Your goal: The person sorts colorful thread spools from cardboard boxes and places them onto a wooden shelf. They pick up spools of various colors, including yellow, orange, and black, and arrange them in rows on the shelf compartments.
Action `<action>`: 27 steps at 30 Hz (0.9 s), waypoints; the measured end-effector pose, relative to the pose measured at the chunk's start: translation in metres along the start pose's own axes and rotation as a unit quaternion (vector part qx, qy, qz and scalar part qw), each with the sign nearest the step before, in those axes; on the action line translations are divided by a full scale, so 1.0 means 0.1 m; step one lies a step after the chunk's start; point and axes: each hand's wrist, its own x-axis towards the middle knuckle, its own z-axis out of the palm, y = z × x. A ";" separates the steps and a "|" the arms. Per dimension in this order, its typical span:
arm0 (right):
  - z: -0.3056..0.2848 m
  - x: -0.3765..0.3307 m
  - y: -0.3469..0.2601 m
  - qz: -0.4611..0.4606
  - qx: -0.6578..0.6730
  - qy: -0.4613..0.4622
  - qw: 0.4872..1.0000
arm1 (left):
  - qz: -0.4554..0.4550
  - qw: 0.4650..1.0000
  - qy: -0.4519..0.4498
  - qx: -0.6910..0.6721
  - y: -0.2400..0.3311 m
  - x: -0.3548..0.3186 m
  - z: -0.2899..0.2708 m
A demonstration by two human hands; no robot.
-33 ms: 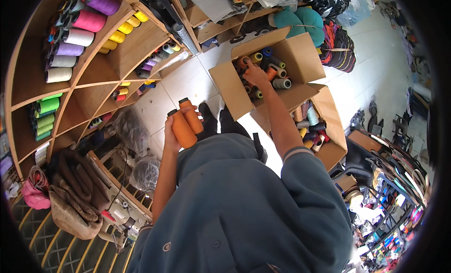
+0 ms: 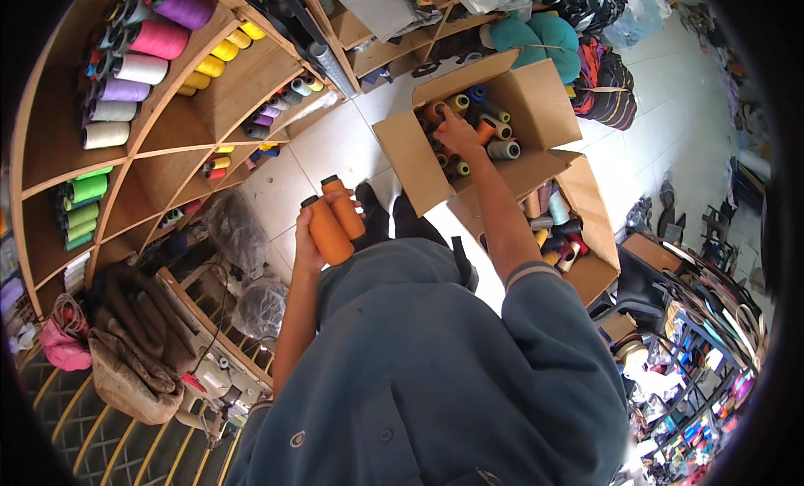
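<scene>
Two orange thread spools, a larger one [image 2: 329, 233] and a slimmer one [image 2: 343, 208], are side by side in my left hand [image 2: 309, 245], its fingers wrapped round them. My right hand [image 2: 457, 137] reaches down into an open cardboard box [image 2: 533, 97] at the upper middle. Its fingers are closed at a brownish-orange thread spool [image 2: 435, 113] by the box's left wall; some fingertips are hidden. Around that hand lie several more spools, among them a blue one [image 2: 477, 93], an orange one [image 2: 486, 131] and a grey-white one [image 2: 504, 150].
A second cardboard box [image 2: 596, 235] of mixed spools stands right of the first. Wooden shelves [image 2: 159, 134] with coloured spools line the left. A sewing machine [image 2: 219, 390] and brown cloth [image 2: 138, 344] are at lower left. A teal bundle [image 2: 536, 42] lies beyond the boxes.
</scene>
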 end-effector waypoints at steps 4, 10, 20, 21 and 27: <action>0.01 0.10 0.28 -0.022 0.064 0.080 0.994 | -0.001 1.000 0.004 0.011 -0.12 0.15 0.17; -0.37 -0.18 0.49 -0.051 0.253 0.096 0.961 | -0.010 0.995 -0.086 0.052 -0.21 0.44 0.40; -0.55 -0.24 1.05 -0.015 0.495 0.068 0.866 | -0.071 0.979 -0.094 0.169 -0.35 1.20 0.84; -0.65 -0.35 0.99 0.000 0.536 0.051 0.843 | -0.076 0.976 -0.089 0.185 -0.34 1.28 0.91; -1.05 -0.58 1.11 0.004 0.553 -0.023 0.833 | -0.197 0.859 -0.154 0.446 -0.36 2.12 1.17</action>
